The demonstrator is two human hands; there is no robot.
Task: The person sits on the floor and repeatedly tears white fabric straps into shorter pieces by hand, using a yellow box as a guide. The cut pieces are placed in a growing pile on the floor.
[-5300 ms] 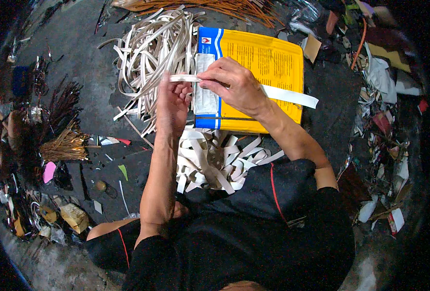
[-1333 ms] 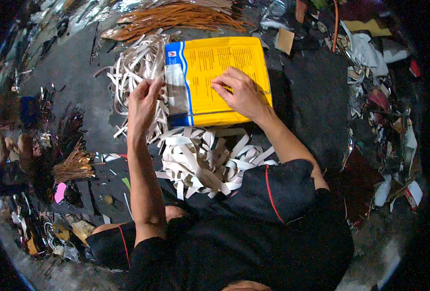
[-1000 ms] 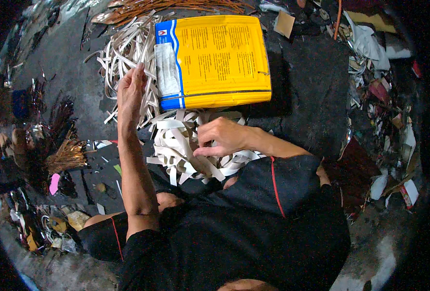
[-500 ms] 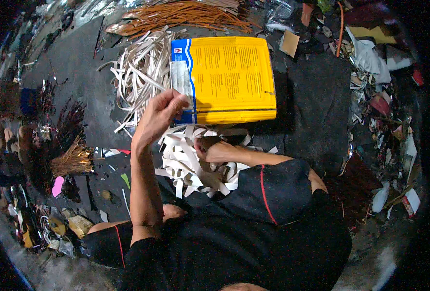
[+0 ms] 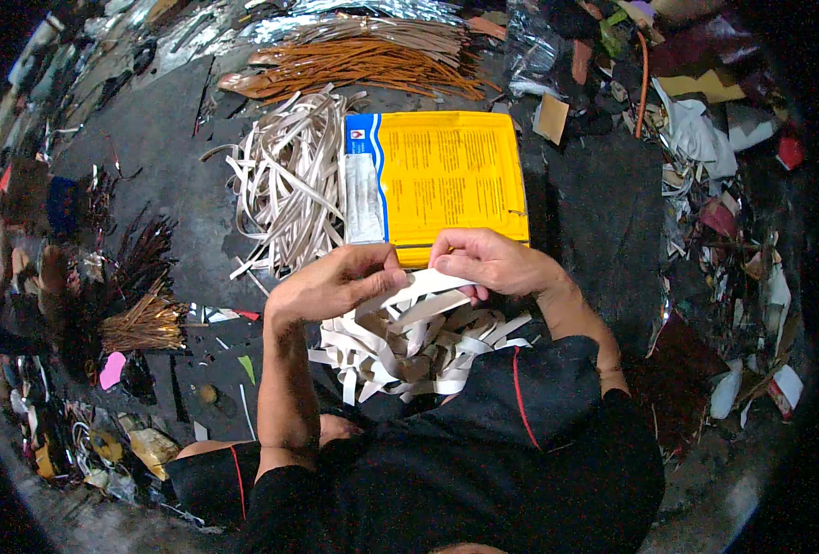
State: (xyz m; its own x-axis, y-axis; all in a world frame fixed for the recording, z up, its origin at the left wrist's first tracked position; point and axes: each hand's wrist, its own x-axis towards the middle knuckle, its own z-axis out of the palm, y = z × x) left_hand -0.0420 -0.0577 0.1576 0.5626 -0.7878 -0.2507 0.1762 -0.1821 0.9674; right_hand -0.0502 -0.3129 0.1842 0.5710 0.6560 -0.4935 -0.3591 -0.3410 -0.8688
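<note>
Between my two hands a white strip [image 5: 425, 284] is stretched, just in front of the near edge of a yellow metal can [image 5: 446, 175] lying flat. My left hand [image 5: 340, 282] pinches the strip's left end between thumb and fingers. My right hand [image 5: 497, 261] grips it farther right, with fingers curled. Below them, a heap of loose, curling white strips [image 5: 382, 355] sits in front of my lap. To the left of the can lies another pile of narrower white strips [image 5: 289, 185]. The can has a blue band and a greyish patch at its left end.
Bundled brown strips [image 5: 363, 69] lie beyond the can. Scraps and a white cloth-like piece [image 5: 705, 138] litter the right side. At left are a bundle of brown strips [image 5: 142, 319], a pink scrap [image 5: 111, 370] and part of another person [image 5: 45, 277].
My right hand has risen out of the white heap to meet my left hand, which came down off the can. A strip is now held between them.
</note>
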